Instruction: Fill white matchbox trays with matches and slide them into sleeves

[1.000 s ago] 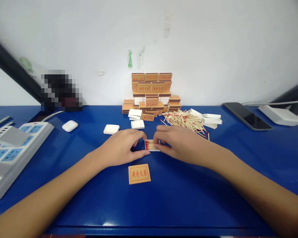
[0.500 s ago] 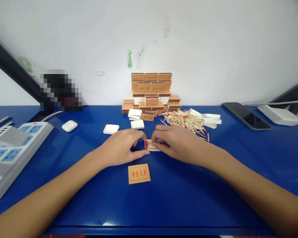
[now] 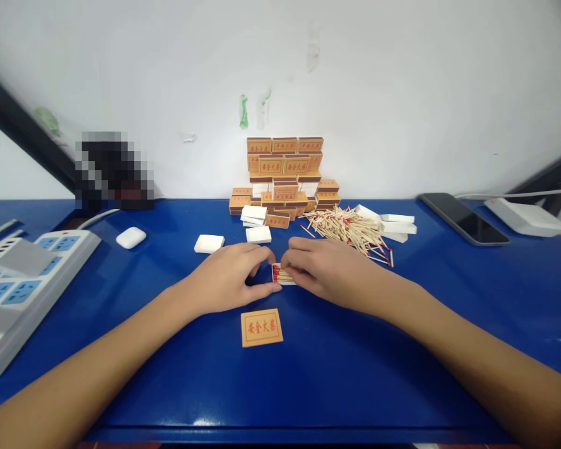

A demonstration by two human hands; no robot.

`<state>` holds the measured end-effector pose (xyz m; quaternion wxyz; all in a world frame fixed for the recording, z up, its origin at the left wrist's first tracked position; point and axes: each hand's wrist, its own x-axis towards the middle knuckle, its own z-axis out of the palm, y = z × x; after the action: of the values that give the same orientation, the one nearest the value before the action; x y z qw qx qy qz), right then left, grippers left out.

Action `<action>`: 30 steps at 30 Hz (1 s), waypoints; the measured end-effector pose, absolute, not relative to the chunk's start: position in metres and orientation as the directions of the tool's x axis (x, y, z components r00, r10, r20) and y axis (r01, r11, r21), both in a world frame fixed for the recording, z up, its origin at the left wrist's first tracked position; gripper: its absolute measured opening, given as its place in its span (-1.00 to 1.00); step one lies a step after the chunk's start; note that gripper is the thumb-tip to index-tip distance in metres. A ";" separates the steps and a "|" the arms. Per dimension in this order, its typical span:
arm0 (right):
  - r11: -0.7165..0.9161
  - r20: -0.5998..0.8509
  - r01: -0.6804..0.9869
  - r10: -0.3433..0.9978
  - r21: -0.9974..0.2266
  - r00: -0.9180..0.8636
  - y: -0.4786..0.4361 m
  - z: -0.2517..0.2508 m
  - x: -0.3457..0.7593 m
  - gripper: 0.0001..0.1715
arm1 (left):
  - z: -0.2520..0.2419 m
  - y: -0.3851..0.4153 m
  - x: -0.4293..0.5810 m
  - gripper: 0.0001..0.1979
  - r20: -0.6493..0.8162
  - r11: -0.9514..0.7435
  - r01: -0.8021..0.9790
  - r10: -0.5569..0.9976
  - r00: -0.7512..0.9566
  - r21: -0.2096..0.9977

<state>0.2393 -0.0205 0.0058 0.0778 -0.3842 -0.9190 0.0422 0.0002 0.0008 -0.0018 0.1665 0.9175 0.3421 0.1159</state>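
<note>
Between my two hands lies a small white matchbox tray (image 3: 287,282) with red-headed matches (image 3: 277,273) in it, their heads towards the left. My left hand (image 3: 231,275) steadies the tray's left end, index finger at the far corner and thumb at the near one. Over the right part of the tray, my right hand (image 3: 325,271) has its thumb and fingers pinched together on the matches, hiding that end. Nearer to me, a flat tan matchbox sleeve (image 3: 262,328) with red lettering rests on the blue table.
Stacked matchboxes (image 3: 285,165) stand against the wall. A heap of loose matches (image 3: 348,227) lies in front, beside white trays (image 3: 397,224). More white trays (image 3: 209,244) sit left. A phone (image 3: 462,218) is far right, a power strip (image 3: 81,259) left, a white earphone case (image 3: 131,237) nearby.
My right hand has shifted slightly left over the tray, covering more of the matches. My left hand and the sleeve stay where they were.
</note>
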 end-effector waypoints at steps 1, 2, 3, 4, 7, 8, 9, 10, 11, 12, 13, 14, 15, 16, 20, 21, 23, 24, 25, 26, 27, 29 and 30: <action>0.700 0.111 0.699 0.714 -0.146 -0.691 -0.021 0.006 0.239 -0.74 | -0.002 0.001 0.000 -0.68 0.099 -0.711 0.590 0.667 0.739 0.384; 0.698 0.107 0.701 0.716 -0.150 -0.690 -0.021 0.006 0.239 -0.74 | -0.002 0.001 0.000 -0.68 0.099 -0.711 0.590 0.666 0.739 0.383; 0.696 0.101 0.703 0.718 -0.148 -0.689 -0.021 0.007 0.238 -0.75 | -0.002 0.001 0.000 -0.68 0.099 -0.712 0.589 0.665 0.740 0.383; 0.696 0.095 0.704 0.717 -0.142 -0.690 -0.021 0.008 0.238 -0.75 | -0.002 0.001 0.000 -0.68 0.101 -0.713 0.588 0.665 0.740 0.382; 0.711 0.087 0.694 0.703 -0.115 -0.706 -0.021 0.010 0.236 -0.75 | -0.002 0.001 0.000 -0.68 0.114 -0.719 0.581 0.660 0.743 0.381; 0.716 0.090 0.690 0.698 -0.107 -0.711 -0.021 0.011 0.236 -0.76 | -0.002 0.001 0.000 -0.68 0.117 -0.721 0.580 0.659 0.743 0.379; 0.720 0.094 0.686 0.694 -0.100 -0.714 -0.021 0.011 0.236 -0.76 | -0.002 0.001 0.000 -0.68 0.119 -0.723 0.579 0.658 0.744 0.377; 0.722 0.098 0.685 0.692 -0.096 -0.715 -0.021 0.011 0.237 -0.75 | -0.002 0.001 0.000 -0.68 0.121 -0.724 0.579 0.657 0.744 0.374; 0.718 0.101 0.690 0.696 -0.093 -0.711 -0.020 0.011 0.237 -0.74 | -0.002 0.001 0.000 -0.68 0.120 -0.724 0.581 0.658 0.744 0.372; 0.710 0.104 0.698 0.704 -0.093 -0.703 -0.020 0.011 0.238 -0.74 | -0.002 0.001 0.000 -0.68 0.117 -0.723 0.583 0.659 0.743 0.372; 0.702 0.109 0.705 0.712 -0.097 -0.694 -0.020 0.010 0.239 -0.73 | -0.003 0.001 0.000 -0.68 0.113 -0.721 0.585 0.661 0.742 0.372; 0.696 0.114 0.710 0.718 -0.105 -0.687 -0.019 0.010 0.241 -0.73 | -0.003 0.001 0.000 -0.68 0.110 -0.719 0.586 0.662 0.742 0.374; 0.693 0.119 0.711 0.721 -0.116 -0.683 -0.019 0.010 0.242 -0.73 | -0.003 0.001 0.000 -0.69 0.105 -0.716 0.588 0.664 0.741 0.377; 0.694 0.122 0.709 0.720 -0.130 -0.683 -0.019 0.010 0.243 -0.73 | -0.003 0.001 0.000 -0.69 0.102 -0.714 0.590 0.665 0.740 0.378; 0.700 0.114 0.695 0.713 -0.162 -0.692 -0.019 0.010 0.245 -0.77 | -0.002 0.000 0.000 -0.69 0.099 -0.709 0.595 0.670 0.736 0.378; 0.698 0.112 0.696 0.715 -0.165 -0.690 -0.019 0.010 0.245 -0.78 | -0.002 0.000 0.000 -0.69 0.099 -0.709 0.595 0.670 0.736 0.379; 0.695 0.110 0.697 0.718 -0.178 -0.688 -0.020 0.010 0.245 -0.80 | -0.002 0.001 0.000 -0.68 0.105 -0.711 0.591 0.669 0.736 0.381; 0.694 0.109 0.695 0.718 -0.189 -0.687 -0.020 0.010 0.245 -0.81 | -0.002 0.001 0.000 -0.68 0.108 -0.711 0.590 0.668 0.736 0.382; 0.693 0.110 0.693 0.719 -0.200 -0.687 -0.020 0.010 0.244 -0.82 | -0.002 0.001 0.000 -0.68 0.110 -0.712 0.589 0.668 0.736 0.383; 0.689 0.112 0.694 0.722 -0.208 -0.683 -0.020 0.009 0.244 -0.83 | -0.003 0.001 0.000 -0.68 0.110 -0.712 0.588 0.668 0.736 0.383; 0.684 0.114 0.698 0.727 -0.212 -0.677 -0.020 0.009 0.243 -0.84 | -0.003 0.001 0.000 -0.68 0.110 -0.713 0.588 0.667 0.737 0.383; 0.671 0.112 0.709 0.739 -0.218 -0.665 -0.020 0.008 0.242 -0.86 | -0.003 0.001 0.000 -0.68 0.106 -0.713 0.588 0.666 0.738 0.382; 0.664 0.111 0.714 0.744 -0.222 -0.658 -0.020 0.007 0.242 -0.87 | -0.003 0.000 0.000 -0.68 0.105 -0.712 0.589 0.666 0.738 0.382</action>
<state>0.2417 -0.0201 0.0072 0.0964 -0.4019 -0.9071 0.0795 0.0000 0.0005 -0.0026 0.1640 0.9177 0.3420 0.1183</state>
